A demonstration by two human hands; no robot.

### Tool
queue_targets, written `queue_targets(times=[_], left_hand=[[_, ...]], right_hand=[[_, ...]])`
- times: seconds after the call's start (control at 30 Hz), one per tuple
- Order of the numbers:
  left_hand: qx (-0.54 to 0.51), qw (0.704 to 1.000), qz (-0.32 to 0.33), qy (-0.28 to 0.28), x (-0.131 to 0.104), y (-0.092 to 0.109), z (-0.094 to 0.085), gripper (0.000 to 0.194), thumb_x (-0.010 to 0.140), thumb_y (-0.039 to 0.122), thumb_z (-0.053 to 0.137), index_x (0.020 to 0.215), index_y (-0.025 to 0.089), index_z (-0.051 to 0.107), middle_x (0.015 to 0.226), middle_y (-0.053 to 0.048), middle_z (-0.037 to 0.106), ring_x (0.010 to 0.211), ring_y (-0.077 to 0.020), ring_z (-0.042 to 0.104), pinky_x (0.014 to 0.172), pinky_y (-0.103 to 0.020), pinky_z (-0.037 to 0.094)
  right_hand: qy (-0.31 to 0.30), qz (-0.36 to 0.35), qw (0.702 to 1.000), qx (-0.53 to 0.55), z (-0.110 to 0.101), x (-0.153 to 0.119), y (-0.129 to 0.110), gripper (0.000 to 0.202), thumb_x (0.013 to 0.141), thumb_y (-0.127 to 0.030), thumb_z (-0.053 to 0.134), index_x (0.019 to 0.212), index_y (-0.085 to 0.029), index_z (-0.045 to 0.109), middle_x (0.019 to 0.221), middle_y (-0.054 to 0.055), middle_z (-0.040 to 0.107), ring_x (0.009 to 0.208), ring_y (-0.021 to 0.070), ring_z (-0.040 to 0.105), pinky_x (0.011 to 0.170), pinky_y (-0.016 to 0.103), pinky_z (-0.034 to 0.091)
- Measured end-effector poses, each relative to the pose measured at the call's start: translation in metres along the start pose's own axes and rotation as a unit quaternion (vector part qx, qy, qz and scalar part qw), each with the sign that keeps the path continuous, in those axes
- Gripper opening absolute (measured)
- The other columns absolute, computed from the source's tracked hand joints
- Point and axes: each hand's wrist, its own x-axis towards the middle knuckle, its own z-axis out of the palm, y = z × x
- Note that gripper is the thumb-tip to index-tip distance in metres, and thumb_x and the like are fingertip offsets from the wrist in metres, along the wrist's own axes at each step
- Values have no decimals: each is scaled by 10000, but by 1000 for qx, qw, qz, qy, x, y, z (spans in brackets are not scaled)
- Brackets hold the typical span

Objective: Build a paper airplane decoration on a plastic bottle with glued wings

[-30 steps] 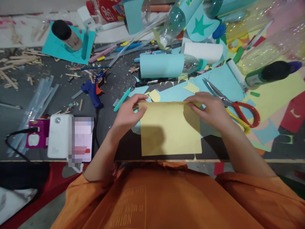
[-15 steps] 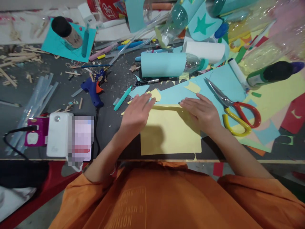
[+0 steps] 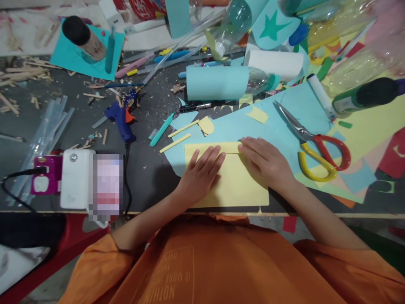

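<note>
A pale yellow sheet (image 3: 240, 185) lies at the table's front edge, with a narrow strip folded over along its far side. My left hand (image 3: 201, 175) rests flat on the sheet, its fingertips at the fold. On the right, my right hand (image 3: 267, 160) presses the other end of the fold with fingers stretched out. Beneath and beyond the sheet is a large light blue paper (image 3: 228, 126). Scissors (image 3: 306, 137) with red and yellow handles lie open to the right of my right hand. Two thin yellow strips (image 3: 175, 142) and a small yellow piece (image 3: 206, 126) lie beyond my left hand.
A blue glue gun (image 3: 122, 122), a white power bank (image 3: 74, 179) and a phone (image 3: 108, 183) are at the left. Behind the sheet lies a bottle wrapped in blue paper (image 3: 217, 83). A dark-topped bottle (image 3: 363, 97) lies at the right. Wood scraps (image 3: 23, 76) litter the far left.
My left hand has come down and right from the sheet's far left corner onto its middle. The far edge, raised before, now lies folded flat. My right hand has barely moved.
</note>
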Motion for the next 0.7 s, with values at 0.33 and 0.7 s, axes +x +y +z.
queue_targets(times=[0.33,0.7], left_hand=[[17,999,3,49,0,1,0,441,1000,230,394,1411,112,500,1430,-119,620,1327,-244,570,1108,-440,421],[-27,1000,-12,8,-2,2,0,483,983,200,401,1449,101,476,1460,-149,586,1398,-254,505,1177,-437,368]], right_hand=[[-8,2,997,-71,12,-11,-21,601,1020,-306,467,1584,-298,258,1459,97,609,1368,266,566,1167,545,393],[5,1,999,-46,12,-12,-21,599,993,-255,490,1564,-300,315,1435,93,631,1340,272,589,1181,538,378]])
